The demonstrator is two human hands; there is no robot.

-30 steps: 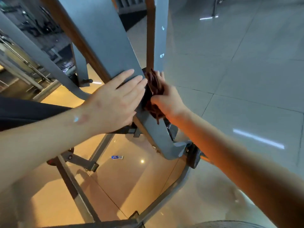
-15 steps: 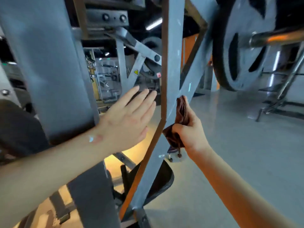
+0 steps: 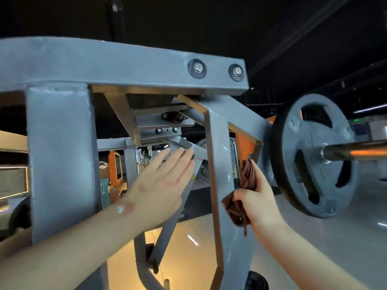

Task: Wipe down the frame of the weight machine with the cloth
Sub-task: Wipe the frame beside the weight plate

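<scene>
The right hand (image 3: 257, 197) grips a brown cloth (image 3: 248, 176), its fingers curled round the bunched fabric and the thumb closed across the front. It holds the cloth against the right edge of the middle upright (image 3: 218, 147) of the grey metal frame (image 3: 125, 65). The top of the cloth stands above the knuckles along that edge. A loose corner and a short cord hang down below the hand. The left hand (image 3: 161, 189) is held flat, palm away from the camera, with its fingers straight and close together. It sits in front of the gap between the thick left post (image 3: 60, 153) and the middle upright. Its fingertips overlap a slanted strut (image 3: 167, 231) behind them, and whether they touch it cannot be told. Across the top runs a wide beam with two bolts (image 3: 196, 68) near its right end. To the right of the cloth, near it but apart, a dark weight plate (image 3: 291, 141) sits on a shiny steel bar (image 3: 356, 152) that runs off the right side. A pale glossy floor (image 3: 335, 237) shows below the plate.
</scene>
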